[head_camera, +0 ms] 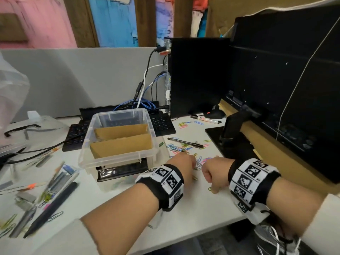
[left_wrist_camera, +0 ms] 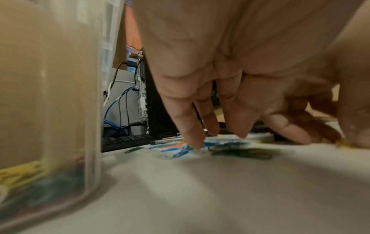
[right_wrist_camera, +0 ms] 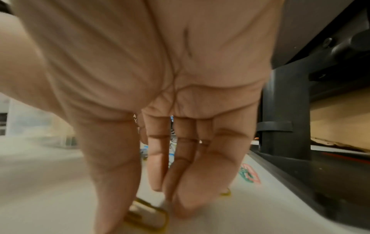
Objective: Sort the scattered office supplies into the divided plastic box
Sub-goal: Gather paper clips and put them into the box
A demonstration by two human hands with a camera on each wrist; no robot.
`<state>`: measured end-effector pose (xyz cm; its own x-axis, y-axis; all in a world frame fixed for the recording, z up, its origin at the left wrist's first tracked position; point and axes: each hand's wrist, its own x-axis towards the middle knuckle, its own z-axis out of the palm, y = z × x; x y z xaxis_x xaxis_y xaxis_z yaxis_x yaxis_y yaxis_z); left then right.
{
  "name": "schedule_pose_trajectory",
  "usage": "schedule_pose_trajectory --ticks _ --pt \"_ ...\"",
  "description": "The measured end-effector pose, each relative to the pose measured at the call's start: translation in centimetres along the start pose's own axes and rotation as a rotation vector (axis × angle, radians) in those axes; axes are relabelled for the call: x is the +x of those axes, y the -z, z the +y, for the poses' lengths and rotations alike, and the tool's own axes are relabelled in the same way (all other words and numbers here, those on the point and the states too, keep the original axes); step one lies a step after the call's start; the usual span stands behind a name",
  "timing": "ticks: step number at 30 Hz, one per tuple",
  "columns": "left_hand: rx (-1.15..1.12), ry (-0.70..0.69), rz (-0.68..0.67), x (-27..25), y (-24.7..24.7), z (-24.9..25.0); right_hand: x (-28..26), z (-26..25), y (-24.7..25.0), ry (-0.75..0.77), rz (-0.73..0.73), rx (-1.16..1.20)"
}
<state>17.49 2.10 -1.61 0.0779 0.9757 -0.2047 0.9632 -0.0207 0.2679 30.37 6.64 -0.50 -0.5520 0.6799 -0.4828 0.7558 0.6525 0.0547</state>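
Note:
The clear plastic box point(head_camera: 117, 159) with cardboard dividers stands mid-desk; its wall point(left_wrist_camera: 60, 110) shows coloured clips lying inside at the bottom. To its right, loose coloured paper clips point(head_camera: 179, 148) are scattered on the white desk. My left hand point(head_camera: 185, 161) reaches into them with fairly straight fingers, whose fingertips point(left_wrist_camera: 197, 144) touch the desk among blue and green clips point(left_wrist_camera: 240, 152). My right hand point(head_camera: 214, 174) is curled close beside it. Its thumb and fingertips point(right_wrist_camera: 180, 204) pinch a yellow paper clip point(right_wrist_camera: 148, 218) that lies on the desk.
A black pen point(head_camera: 185, 142) lies beyond the clips, and a marker point(head_camera: 206, 119) further back. The monitor stand point(head_camera: 231, 137) rises at the right. Behind are a keyboard point(head_camera: 161, 124) and a computer tower point(head_camera: 198, 76). Pens, staples and clips point(head_camera: 51, 190) clutter the left.

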Motion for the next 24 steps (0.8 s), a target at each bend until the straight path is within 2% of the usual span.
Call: schedule_pose_trajectory --ticks 4,10,15,21,24 --pt "0.065 0.071 -0.058 1.1 -1.1 -0.4 0.9 0.0 -0.8 0.016 0.051 -0.056" --pt "0.094 0.096 -0.104 2.1 -1.2 -0.9 1.7 -0.3 -0.5 0.051 -0.003 -0.068" --pt "0.141 0.112 -0.123 2.3 -1.3 -1.6 2.5 -1.8 -0.1 0.081 0.118 0.028" --pt "0.16 0.138 -0.132 2.0 -1.6 -2.6 4.4 -3.2 -1.2 -0.033 0.192 0.054" --pt "0.144 0.138 -0.126 1.7 -1.7 -2.9 4.3 -3.2 -0.9 -0.036 0.197 0.072"
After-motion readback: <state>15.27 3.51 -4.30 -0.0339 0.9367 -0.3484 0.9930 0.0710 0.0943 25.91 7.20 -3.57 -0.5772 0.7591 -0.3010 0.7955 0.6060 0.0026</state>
